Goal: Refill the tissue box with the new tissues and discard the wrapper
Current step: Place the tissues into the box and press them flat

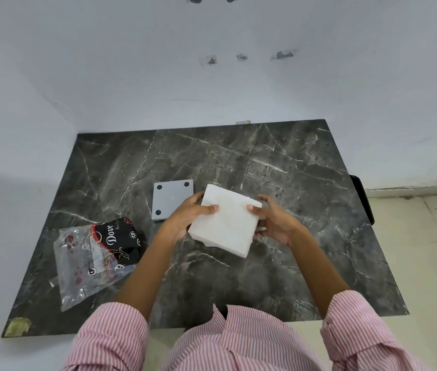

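Head view, hands: the left hand [185, 214] and the right hand [273, 219] both grip a white stack of tissues [225, 223], each with a thumb on top and fingers curled under an edge; the stack is tilted and appears lifted off the dark marble table [279, 162].
Head view, tissue box: a grey square piece with black round feet [173, 199] lies flat on the table, just beyond the left hand; it looks like the box turned upside down or its base plate, and I cannot tell which, nor see any opening.
Head view, wrapper: the clear plastic wrapper [88, 258] with black and red print lies crumpled and seemingly empty on the table, left of the left forearm, apart from the grey piece.
Head view, clothing: pink-striped sleeves [110, 336] fill the lower edge.
Step in hand: judging by the bare stack and empty wrapper, the unwrapping is done and the stack is being squared up for loading.
Next move calls for: opening or turning over the grey piece, then sliding the stack in flat without buckling the sheets; the wrapper is not yet discarded.
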